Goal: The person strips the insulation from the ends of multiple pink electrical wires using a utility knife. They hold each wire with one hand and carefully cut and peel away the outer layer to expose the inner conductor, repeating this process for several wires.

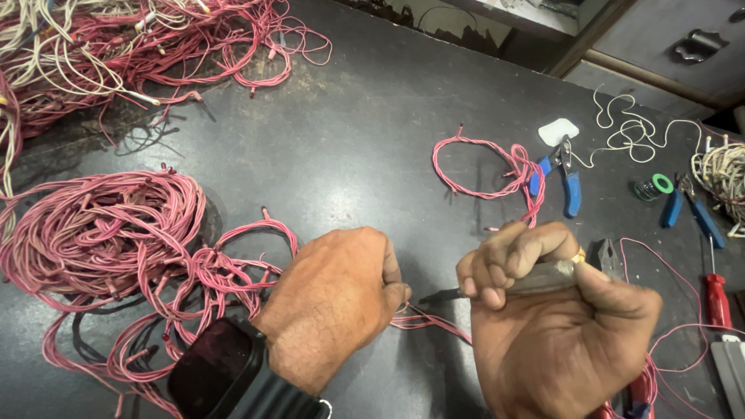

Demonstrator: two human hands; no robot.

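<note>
The pink wire [428, 320] lies on the dark table [349, 140] between my two hands, its end pinched under the fingertips of my left hand [337, 299], which is clenched knuckles-up on it. My right hand [555, 318] is closed round a clear-handled tool [535, 279]; its dark tip points left toward the pinched wire end, just short of my left fingers. A black wristwatch [213, 365] sits on my left wrist. To the left, a large coil of pink wires [101, 233] rests on the table, with a tangled heap of pink and white wires [93, 54] further back. Beyond my right hand lie a small pink wire loop [481, 167], blue-handled pliers [566, 174], a second blue-handled cutter [691, 209] and a red-handled screwdriver [715, 299].
</note>
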